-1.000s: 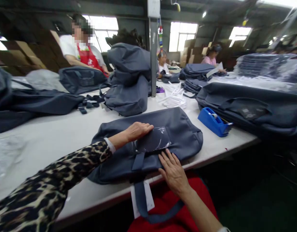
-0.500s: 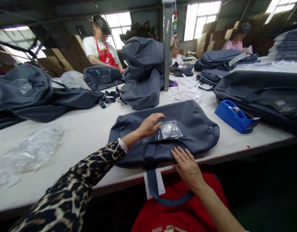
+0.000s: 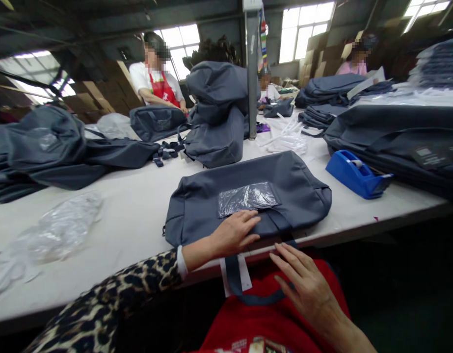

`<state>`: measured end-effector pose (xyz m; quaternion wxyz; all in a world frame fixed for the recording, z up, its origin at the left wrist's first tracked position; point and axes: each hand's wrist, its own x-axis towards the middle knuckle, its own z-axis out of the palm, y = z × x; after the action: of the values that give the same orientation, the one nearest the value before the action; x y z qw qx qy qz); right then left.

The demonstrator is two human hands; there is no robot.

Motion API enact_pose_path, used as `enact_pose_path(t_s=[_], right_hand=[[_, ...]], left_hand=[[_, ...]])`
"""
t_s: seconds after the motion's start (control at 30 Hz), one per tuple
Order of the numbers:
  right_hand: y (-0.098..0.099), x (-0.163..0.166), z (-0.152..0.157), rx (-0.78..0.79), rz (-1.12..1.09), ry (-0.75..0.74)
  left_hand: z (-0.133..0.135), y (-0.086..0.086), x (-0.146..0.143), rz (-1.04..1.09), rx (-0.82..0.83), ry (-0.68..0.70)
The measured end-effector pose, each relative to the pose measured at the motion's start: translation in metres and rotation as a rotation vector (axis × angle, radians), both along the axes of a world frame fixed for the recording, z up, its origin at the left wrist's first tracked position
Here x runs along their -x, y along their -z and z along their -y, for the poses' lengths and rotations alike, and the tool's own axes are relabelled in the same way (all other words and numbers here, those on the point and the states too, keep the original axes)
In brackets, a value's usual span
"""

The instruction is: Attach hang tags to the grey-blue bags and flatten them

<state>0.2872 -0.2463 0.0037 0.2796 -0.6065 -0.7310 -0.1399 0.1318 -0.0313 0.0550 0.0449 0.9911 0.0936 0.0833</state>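
A flat dark grey bag [image 3: 285, 186] lies on the white table [image 3: 138, 206] in front of me, with a crinkled clear plastic patch [image 3: 247, 198] on its front. My left hand [image 3: 235, 231] rests flat on the bag's near edge, just below the plastic, fingers stretched out. My right hand [image 3: 309, 284] hovers open off the table edge, above the bag's hanging strap [image 3: 248, 291] and a white tag [image 3: 244, 273]. Neither hand holds anything.
A blue tape dispenser [image 3: 357, 174] sits to the right. Crumpled clear plastic [image 3: 59, 228] lies at left. More grey bags [image 3: 219, 113] are piled behind and on both sides. A grey post [image 3: 252, 73] stands mid-table. Other people work at the far side.
My left hand slid from the far side of the plastic patch to the bag's near edge. My right hand lifted off the bag and drew back past the table edge.
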Motion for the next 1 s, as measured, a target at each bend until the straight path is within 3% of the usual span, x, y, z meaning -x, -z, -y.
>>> enact_pose_path(t_s=[0.1, 0.27, 0.4, 0.53, 0.6, 0.7, 0.77, 0.9, 1.0], right_hand=[[0.007, 0.006, 0.025, -0.006, 0.0, -0.011], [0.026, 0.018, 0.035, 0.001, -0.05, 0.017], [0.042, 0.027, 0.032, 0.015, -0.066, 0.057], [0.058, 0.033, 0.028, 0.007, -0.036, 0.025], [0.057, 0.033, 0.024, 0.015, 0.006, 0.028], [0.031, 0.027, 0.019, -0.015, 0.009, 0.01], [0.001, 0.018, 0.015, -0.08, -0.01, -0.02], [-0.063, -0.002, 0.0, -0.226, 0.101, -0.064], [-0.094, -0.013, -0.022, -0.275, 0.222, -0.063]], left_hand=[[0.022, 0.014, 0.009, -0.071, -0.136, -0.015], [0.025, 0.035, 0.003, -0.155, -0.295, -0.075], [0.029, 0.035, -0.008, -0.163, -0.358, -0.123], [0.029, 0.029, -0.016, -0.164, -0.281, -0.141], [0.023, 0.019, -0.018, -0.161, -0.254, -0.142], [0.007, -0.014, -0.019, -0.135, -0.228, -0.15], [-0.006, -0.049, -0.02, -0.1, -0.218, -0.155], [-0.038, -0.143, -0.026, 0.001, -0.128, -0.16], [-0.061, -0.211, -0.031, 0.018, 0.16, -0.075]])
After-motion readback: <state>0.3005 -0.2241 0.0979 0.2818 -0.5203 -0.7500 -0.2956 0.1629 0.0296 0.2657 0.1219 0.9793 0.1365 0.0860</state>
